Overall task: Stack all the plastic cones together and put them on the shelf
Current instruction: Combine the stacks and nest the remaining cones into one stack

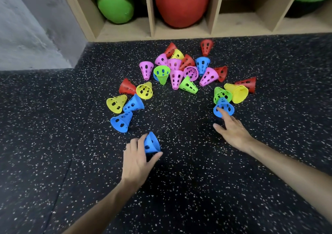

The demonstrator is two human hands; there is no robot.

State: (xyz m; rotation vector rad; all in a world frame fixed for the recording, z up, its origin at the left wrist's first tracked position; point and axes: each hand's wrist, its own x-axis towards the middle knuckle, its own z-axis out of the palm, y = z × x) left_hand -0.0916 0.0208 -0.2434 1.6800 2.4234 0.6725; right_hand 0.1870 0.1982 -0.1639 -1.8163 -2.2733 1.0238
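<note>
**Gathering begins: first blue cone in hand, second within reach**

The left hand (137, 159) grips a blue cone (151, 143) near the person, its fingers (132, 146) and thumb curled round it, the cone tilted just above or on the speckled floor (53, 143); contact with the floor cannot be told. The right hand (231, 129) reaches out with fingers straight and spread, the fingertips touching the rim of a second blue cone (223, 107) lying on its side to the right. It holds nothing yet.

The rest of the cones lie scattered on the floor: a dense heap (177, 68) of pink, red, green, yellow and blue ones farther off in the middle, a looser group (128, 104) of yellow, blue and red to the left, and a green cone (221, 93) with nested yellow cones (237, 92) just beyond the right hand. The shelf (179, 31) stands at the far edge of the floor, its cubbies holding a red ball (181, 3) and green cushions (115, 3); one cubby to the right of the ball looks free.

By my reading the task is at its start, with no stack yet built by hand. The next move calls for the right hand to close on the second blue cone, turn it so its wide mouth faces the tip of the held one, and slide the two together. The cones look light and likely to skid when nudged.
</note>
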